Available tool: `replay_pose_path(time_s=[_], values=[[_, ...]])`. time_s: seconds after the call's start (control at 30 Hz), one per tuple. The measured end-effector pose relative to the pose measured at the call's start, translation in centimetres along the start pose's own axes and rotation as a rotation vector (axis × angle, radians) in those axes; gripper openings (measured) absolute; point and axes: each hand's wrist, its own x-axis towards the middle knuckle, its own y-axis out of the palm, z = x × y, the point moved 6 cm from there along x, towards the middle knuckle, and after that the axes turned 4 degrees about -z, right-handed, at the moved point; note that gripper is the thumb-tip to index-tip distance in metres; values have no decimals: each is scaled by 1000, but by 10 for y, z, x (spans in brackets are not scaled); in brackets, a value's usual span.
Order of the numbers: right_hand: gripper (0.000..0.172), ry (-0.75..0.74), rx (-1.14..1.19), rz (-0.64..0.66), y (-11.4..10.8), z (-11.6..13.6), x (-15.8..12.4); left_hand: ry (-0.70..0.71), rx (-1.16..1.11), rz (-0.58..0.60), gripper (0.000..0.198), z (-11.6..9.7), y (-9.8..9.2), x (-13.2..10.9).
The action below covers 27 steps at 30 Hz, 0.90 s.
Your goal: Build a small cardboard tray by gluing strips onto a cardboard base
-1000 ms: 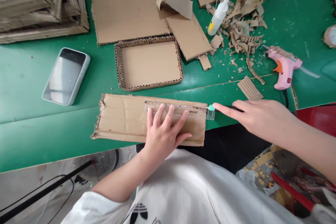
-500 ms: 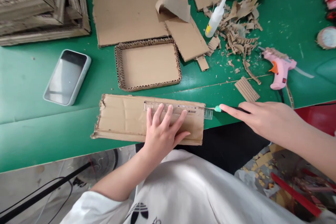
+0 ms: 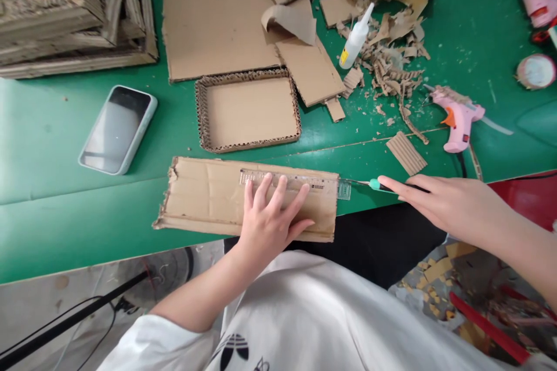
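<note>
My left hand lies spread over a clear ruler, its fingertips pressing the ruler onto a long strip of cardboard. The ruler's right end sticks out past the strip's right edge. In my right hand is a craft knife with a mint-green collar and a thin blade pointing left. The blade's tip is close to the strip's upper right corner, by the ruler; whether it touches is too fine to tell. Behind the strip sits a shallow cardboard tray with corrugated walls.
A phone lies to the left. Beyond are a stack of cardboard frames, a large cardboard sheet, a glue bottle and cardboard scraps. A pink glue gun and a tape roll stand right.
My right hand has drawn the craft knife a little to the right, away from the cardboard. My left hand keeps its place on the ruler. The view has shifted slightly.
</note>
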Motion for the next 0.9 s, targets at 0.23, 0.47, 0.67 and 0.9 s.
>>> replay_pose_path(time_s=[0.23,0.47,0.67,0.9], values=[[45,14,-2,-112,-18,20,41,-17,-6,8,55,0,0,1],[45,-34,50,-66,-21,59,103,-24,-1,-32,56,0,0,0],[49,-62,56,10,-18,69,125,-19,6,-19,56,1,0,0],[53,-87,56,73,-15,73,133,-12,11,-24,57,0,1,-1]])
